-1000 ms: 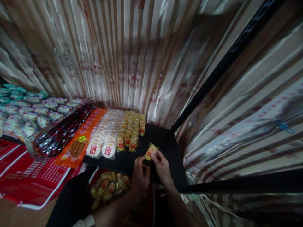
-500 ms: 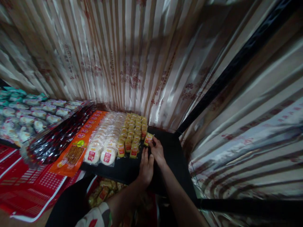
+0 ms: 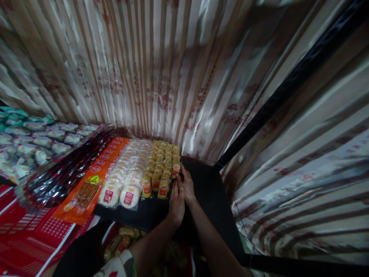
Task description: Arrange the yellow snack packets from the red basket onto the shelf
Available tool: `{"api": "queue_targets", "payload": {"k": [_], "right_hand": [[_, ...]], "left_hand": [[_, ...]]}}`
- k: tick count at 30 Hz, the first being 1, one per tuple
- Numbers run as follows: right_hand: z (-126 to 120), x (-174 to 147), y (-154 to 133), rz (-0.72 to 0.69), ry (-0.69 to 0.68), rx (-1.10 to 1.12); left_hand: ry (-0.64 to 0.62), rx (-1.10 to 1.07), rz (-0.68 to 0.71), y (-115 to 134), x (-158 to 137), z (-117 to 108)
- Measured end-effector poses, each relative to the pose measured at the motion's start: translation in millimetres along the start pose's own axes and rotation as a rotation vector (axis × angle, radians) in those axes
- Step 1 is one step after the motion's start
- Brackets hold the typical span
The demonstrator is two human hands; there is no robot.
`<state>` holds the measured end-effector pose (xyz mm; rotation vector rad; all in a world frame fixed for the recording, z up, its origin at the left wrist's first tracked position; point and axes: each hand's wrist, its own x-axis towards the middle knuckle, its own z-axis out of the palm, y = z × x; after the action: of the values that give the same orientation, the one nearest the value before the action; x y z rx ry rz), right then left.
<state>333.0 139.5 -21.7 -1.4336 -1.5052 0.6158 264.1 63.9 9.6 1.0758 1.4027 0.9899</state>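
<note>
Small yellow snack packets (image 3: 158, 161) stand in tight rows on a black shelf (image 3: 205, 184). At the front of the rightmost row is one yellow snack packet (image 3: 176, 169) with a red and white label. My right hand (image 3: 187, 185) has its fingertips and thumb at that packet's right edge, closed on it. Just left of and below it, my left hand (image 3: 176, 203) lies with fingers stretched out, close against the right hand and holding nothing. White round crackers (image 3: 129, 196) in clear wrappers line up left of the yellow packets.
Further left are an orange snack bag (image 3: 86, 188), dark shiny packs (image 3: 72, 171) and white packets (image 3: 43, 141). Red baskets (image 3: 34, 238) stand below the shelf, one with yellow packets (image 3: 122, 242). A patterned curtain (image 3: 161, 77) and black frame bar (image 3: 259, 119) enclose the shelf.
My right hand has moved the yellow snack packet slightly left and back, to the front of the rightmost row. My left hand has stayed close beside it.
</note>
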Motion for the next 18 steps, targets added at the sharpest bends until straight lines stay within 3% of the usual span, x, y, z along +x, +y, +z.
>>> {"api": "queue_targets", "payload": {"k": [12, 15, 18], "right_hand": [[7.5, -6.4, 8.9, -0.002, -0.008, -0.088], [4.4, -6.7, 8.2, 0.000, -0.025, -0.041], [0.8, -11.0, 3.2, 0.045, 0.043, 0.048]], "left_hand": [[0.051, -0.096, 0.048, -10.2, 11.3, 5.5], [0.041, -0.063, 0.036, -5.6, 7.4, 4.7], [0.027, -0.004, 0.055, 2.0, -5.2, 1.9]]}}
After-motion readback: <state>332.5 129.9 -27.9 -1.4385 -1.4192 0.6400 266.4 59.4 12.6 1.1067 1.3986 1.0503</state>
